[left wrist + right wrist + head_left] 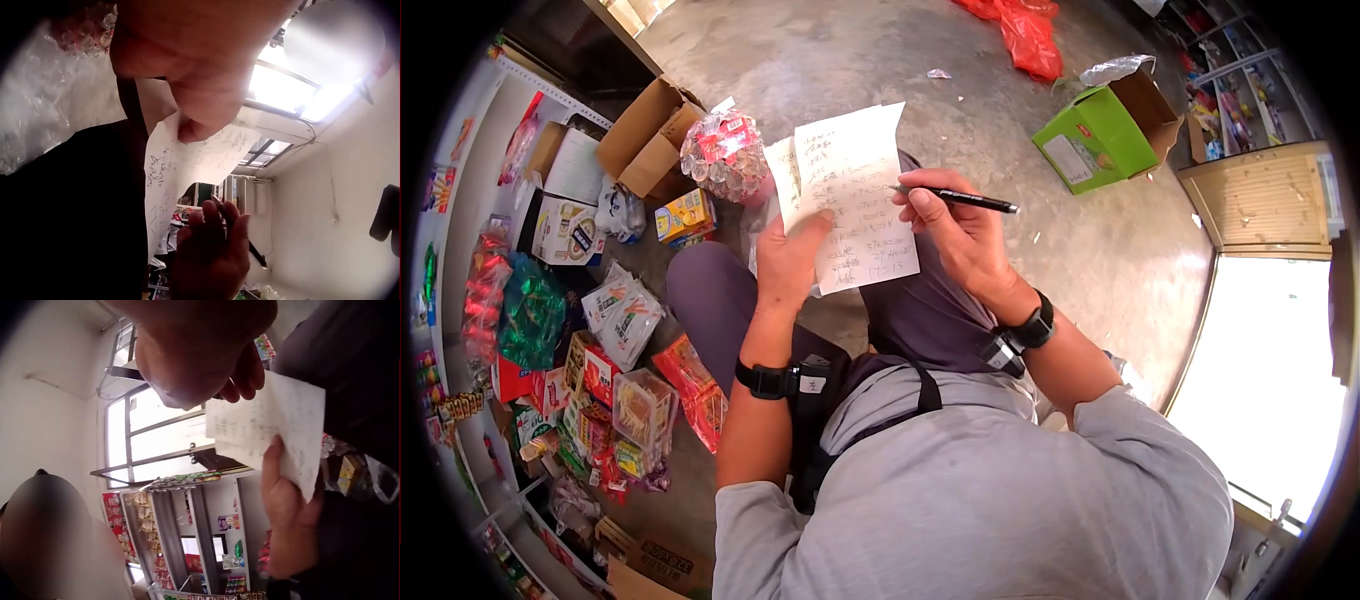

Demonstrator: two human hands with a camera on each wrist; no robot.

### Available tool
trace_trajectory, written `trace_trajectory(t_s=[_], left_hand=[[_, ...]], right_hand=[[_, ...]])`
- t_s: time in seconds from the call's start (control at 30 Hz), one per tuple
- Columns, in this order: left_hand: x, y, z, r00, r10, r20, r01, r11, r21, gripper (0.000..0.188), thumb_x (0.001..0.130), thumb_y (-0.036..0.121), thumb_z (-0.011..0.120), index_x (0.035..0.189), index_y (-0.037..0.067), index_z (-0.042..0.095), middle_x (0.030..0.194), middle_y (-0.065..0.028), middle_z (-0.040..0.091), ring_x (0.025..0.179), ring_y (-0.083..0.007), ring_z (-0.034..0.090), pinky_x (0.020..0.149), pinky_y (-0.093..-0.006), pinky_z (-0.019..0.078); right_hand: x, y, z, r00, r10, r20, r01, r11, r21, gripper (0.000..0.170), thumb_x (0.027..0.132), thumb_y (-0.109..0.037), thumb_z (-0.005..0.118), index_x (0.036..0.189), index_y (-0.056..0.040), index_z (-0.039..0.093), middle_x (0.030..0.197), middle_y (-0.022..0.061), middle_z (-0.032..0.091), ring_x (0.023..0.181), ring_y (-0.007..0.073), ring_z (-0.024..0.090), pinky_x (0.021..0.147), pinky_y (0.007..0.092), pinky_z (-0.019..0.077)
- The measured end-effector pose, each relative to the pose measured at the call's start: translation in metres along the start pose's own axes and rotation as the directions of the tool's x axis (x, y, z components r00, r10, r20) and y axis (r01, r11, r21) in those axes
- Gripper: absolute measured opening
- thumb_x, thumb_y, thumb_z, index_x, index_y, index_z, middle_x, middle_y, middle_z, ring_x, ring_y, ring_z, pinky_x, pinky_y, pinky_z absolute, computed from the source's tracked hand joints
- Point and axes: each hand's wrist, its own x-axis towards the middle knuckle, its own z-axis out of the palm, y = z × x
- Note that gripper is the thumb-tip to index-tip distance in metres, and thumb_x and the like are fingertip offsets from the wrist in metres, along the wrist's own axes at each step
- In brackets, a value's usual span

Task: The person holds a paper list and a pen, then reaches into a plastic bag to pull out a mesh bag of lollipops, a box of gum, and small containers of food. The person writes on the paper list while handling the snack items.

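Observation:
My left hand point(793, 255) pinches the lower left of a white paper point(862, 225) covered in handwritten lines, its thumb lying over the written side. A narrower flap or second sheet point(784, 172) shows at the paper's left edge. In my right hand point(960, 225) is a black pen point(975, 199), pinched between thumb and fingers, its tip at the paper's right edge. The left wrist view shows the handwriting point(159, 169) up close and the right hand point(212, 250) beyond it. From the right wrist, the left thumb point(272, 456) shows pressed on the sheet.
To the left are a jar of clear wrapped pieces point(725, 160), a cardboard box point(648, 135), a yellow box point(684, 216) and heaped packets point(605, 400) beside shelves. A green carton point(1095, 140) and red plastic bag point(1030, 40) lie on the floor ahead.

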Motion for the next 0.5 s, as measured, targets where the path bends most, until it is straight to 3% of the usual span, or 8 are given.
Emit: trace_trajectory(t_s=[0.17, 0.27, 0.37, 0.5], left_hand=[[0.002, -0.005, -0.007, 1.0, 0.005, -0.025, -0.003, 0.997, 0.074, 0.027, 0.095, 0.006, 0.067, 0.119, -0.004, 0.069, 0.111, -0.0098, 0.073, 0.094, -0.0147, 0.069, 0.083, -0.0289, 0.055], [0.005, -0.008, -0.007, 0.999, 0.036, -0.012, -0.035, 0.997, 0.062, 0.026, 0.095, 0.006, 0.067, 0.119, -0.004, 0.069, 0.11, -0.0097, 0.073, 0.094, -0.0147, 0.069, 0.083, -0.0288, 0.0549], [0.007, -0.013, -0.01, 0.998, 0.062, -0.021, -0.061, 0.996, 0.068, 0.026, 0.095, 0.006, 0.067, 0.118, -0.004, 0.069, 0.111, -0.0097, 0.073, 0.094, -0.0148, 0.069, 0.083, -0.0288, 0.0549], [0.007, -0.012, -0.011, 0.999, 0.022, -0.039, -0.018, 0.995, 0.094, 0.026, 0.095, 0.007, 0.068, 0.118, -0.004, 0.069, 0.11, -0.0096, 0.073, 0.093, -0.0148, 0.069, 0.082, -0.0288, 0.0548]], right_hand=[[0.0, 0.021, -0.006, 1.0, 0.011, -0.026, -0.015, 0.991, -0.13, 0.019, 0.099, -0.011, 0.066, 0.116, -0.0017, 0.067, 0.093, 0.0019, 0.069, 0.081, 0.0078, 0.062, 0.073, 0.0249, 0.0515], [0.007, 0.03, -0.01, 0.995, -0.088, -0.042, 0.071, 0.95, -0.305, 0.018, 0.095, -0.01, 0.069, 0.112, -0.0027, 0.067, 0.089, 0.0032, 0.069, 0.076, 0.007, 0.061, 0.068, 0.0253, 0.0517], [0.011, 0.026, -0.011, 0.996, -0.082, -0.028, 0.064, 0.91, -0.41, 0.017, 0.091, -0.011, 0.071, 0.106, -0.0036, 0.067, 0.084, 0.004, 0.069, 0.072, 0.0066, 0.061, 0.065, 0.0254, 0.0518], [0.012, 0.029, -0.01, 0.999, -0.043, -0.012, 0.035, 0.91, -0.413, 0.015, 0.092, -0.007, 0.072, 0.105, -0.003, 0.069, 0.086, -0.0019, 0.065, 0.075, 0.0029, 0.055, 0.064, 0.0216, 0.0462]])
